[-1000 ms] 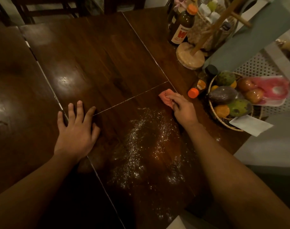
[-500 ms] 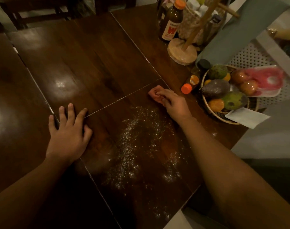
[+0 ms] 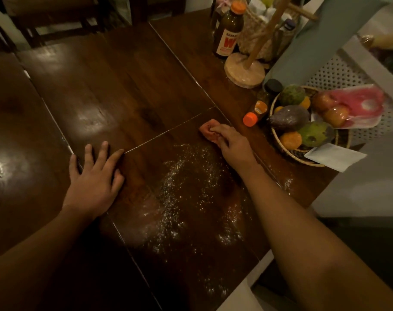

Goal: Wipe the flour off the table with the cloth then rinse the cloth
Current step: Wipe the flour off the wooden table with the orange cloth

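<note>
A dark wooden table (image 3: 123,90) carries a wide scatter of flour (image 3: 186,176) across its near right panel, thin and speckled, with stray patches toward the near edge and the right edge. The left hand (image 3: 94,178) lies flat on the wood just left of the spill, fingers spread and holding nothing. The right hand (image 3: 233,147) reaches past the far side of the flour, its fingers curled over a cloth (image 3: 207,130) and pressing it to the tabletop.

The cloth sits at the far rim of the spill, beside the seam between panels and near a small bottle (image 3: 250,118) lying on its side. It looks light, soft and limp, likely to bunch and slide easily on the polished wood. Holding it from above, bunched under the fingertips as here, should keep it under control; dry flour may push ahead of it rather than lift. It is small, pinkish-orange and crumpled, and only its far end shows beyond the fingers.
</note>
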